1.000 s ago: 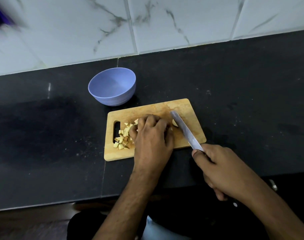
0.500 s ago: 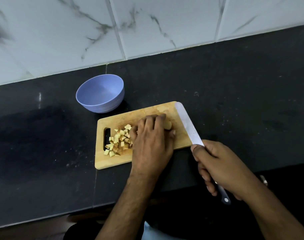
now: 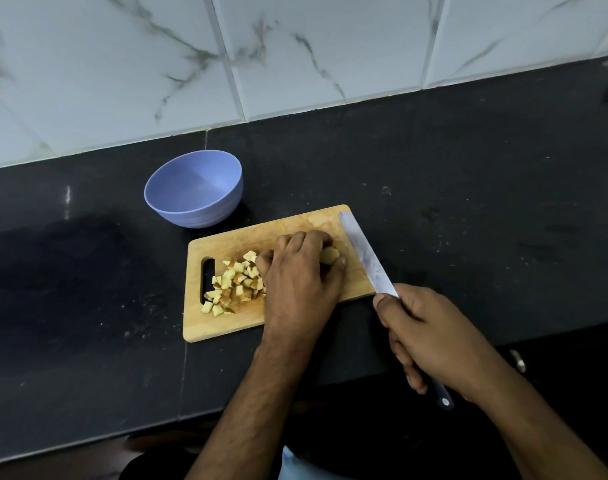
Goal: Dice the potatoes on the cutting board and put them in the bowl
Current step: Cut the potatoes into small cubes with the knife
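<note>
Head view: black counter (image 3: 468, 188), marble tile behind. I see left hand (image 3: 300, 278) curled over potato piece (image 3: 330, 255) on board (image 3: 226, 323), steadying it. Right hand (image 3: 430, 336) wrapped round knife (image 3: 366, 258), blade beside piece. Diced pile (image 3: 235, 284) left; bowl (image 3: 195, 188) empty, near.

My work surface is a black stone counter (image 3: 468, 202), dusted with pale specks, with a seam running front to back. Directly on it lies my wooden cutting board (image 3: 226, 327), slightly askew, its handle slot at the left end. Just behind the board's left half, near it but not touching, stands the lavender bowl (image 3: 198, 211), upright on the counter.
</note>
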`<state>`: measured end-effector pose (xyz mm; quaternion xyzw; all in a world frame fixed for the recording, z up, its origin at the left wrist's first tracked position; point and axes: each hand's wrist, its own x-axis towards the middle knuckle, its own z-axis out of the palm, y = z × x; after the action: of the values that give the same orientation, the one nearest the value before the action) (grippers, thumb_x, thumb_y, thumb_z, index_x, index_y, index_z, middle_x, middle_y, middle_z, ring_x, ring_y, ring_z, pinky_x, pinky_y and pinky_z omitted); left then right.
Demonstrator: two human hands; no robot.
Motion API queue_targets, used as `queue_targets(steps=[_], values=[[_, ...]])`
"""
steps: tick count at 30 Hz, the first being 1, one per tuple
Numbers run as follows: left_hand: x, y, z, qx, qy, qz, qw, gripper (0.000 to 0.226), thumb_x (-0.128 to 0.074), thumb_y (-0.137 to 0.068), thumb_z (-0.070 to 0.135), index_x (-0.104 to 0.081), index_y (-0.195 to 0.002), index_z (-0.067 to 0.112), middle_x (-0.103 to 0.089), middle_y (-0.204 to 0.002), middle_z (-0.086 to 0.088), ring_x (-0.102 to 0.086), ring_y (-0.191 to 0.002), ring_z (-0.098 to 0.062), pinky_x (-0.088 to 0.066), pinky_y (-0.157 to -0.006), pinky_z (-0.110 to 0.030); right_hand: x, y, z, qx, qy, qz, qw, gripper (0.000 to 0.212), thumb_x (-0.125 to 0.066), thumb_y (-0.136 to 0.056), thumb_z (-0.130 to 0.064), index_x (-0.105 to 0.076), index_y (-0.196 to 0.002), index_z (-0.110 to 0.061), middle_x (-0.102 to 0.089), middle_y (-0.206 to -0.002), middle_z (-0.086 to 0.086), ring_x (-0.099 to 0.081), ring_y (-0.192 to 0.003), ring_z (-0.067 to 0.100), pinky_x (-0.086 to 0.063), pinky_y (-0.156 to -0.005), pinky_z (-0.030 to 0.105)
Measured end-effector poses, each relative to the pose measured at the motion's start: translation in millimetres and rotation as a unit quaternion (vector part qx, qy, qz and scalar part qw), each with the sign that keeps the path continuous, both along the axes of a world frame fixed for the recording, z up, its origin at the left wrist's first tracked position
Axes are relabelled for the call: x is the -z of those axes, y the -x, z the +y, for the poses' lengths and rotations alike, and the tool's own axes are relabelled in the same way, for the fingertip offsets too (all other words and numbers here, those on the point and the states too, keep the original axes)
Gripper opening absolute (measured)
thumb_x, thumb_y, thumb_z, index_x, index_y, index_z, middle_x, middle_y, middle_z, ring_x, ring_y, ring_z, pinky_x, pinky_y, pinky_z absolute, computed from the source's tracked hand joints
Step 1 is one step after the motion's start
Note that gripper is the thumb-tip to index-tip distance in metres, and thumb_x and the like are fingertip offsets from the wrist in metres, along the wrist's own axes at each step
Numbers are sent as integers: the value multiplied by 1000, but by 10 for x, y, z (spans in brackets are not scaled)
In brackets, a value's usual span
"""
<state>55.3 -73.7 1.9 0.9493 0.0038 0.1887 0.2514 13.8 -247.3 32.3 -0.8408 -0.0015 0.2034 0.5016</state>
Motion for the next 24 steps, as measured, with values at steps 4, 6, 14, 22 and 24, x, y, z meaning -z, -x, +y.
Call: queue_targets(steps=[4, 6, 14, 22, 24], values=[[-2, 14, 15, 6, 12, -5, 1000, 17, -67, -89, 37, -56, -98, 27, -62, -97, 16, -51, -109, -10, -23, -95, -35, -5, 8, 23, -2, 12, -9, 1000, 34, -45, -104, -32, -49, -77, -11, -54, -46, 5, -53, -34, 24, -43, -38, 29], [-15, 23, 17, 10, 26, -13, 1000, 17, -66, -90, 36, -56, -100, 26, -63, -97, 16, -51, -111, -8, -22, -94, -34, -5, 13, 37, -5, 21, -20, 1000, 35, -45, -104, -32, -49, -76, -13, -55, -47, 5, -54, -34, 24, -45, -38, 31], [-44, 87, 56, 46, 61, -23, 997, 21, -63, -95, 34, -64, -116, 32, -66, -109, 20, -46, -119, -1, -21, -97, -34, -23, 29, 49, -8, 40, -29, 999, 34, -44, -104, -34, -50, -75, -17, -56, -47, 4, -56, -35, 24, -47, -40, 32], [-69, 141, 42, 24, 61, -19, 998, 21, -70, -84, 41, -53, -85, 29, -59, -87, 18, -46, -105, -2, -18, -91, -31, -66, 50, 61, -11, 52, -38, 998, 34, -43, -104, -33, -50, -75, -17, -57, -47, 5, -57, -35, 24, -47, -39, 32], [-61, 178, 60, 11, 55, -12, 998, 22, -71, -83, 41, -53, -89, 29, -58, -88, 20, -45, -106, -3, -19, -91, -33, -71, 54, 62, -13, 56, -42, 997, 34, -43, -104, -32, -50, -75, -15, -58, -47, 4, -57, -34, 23, -48, -39, 32]])
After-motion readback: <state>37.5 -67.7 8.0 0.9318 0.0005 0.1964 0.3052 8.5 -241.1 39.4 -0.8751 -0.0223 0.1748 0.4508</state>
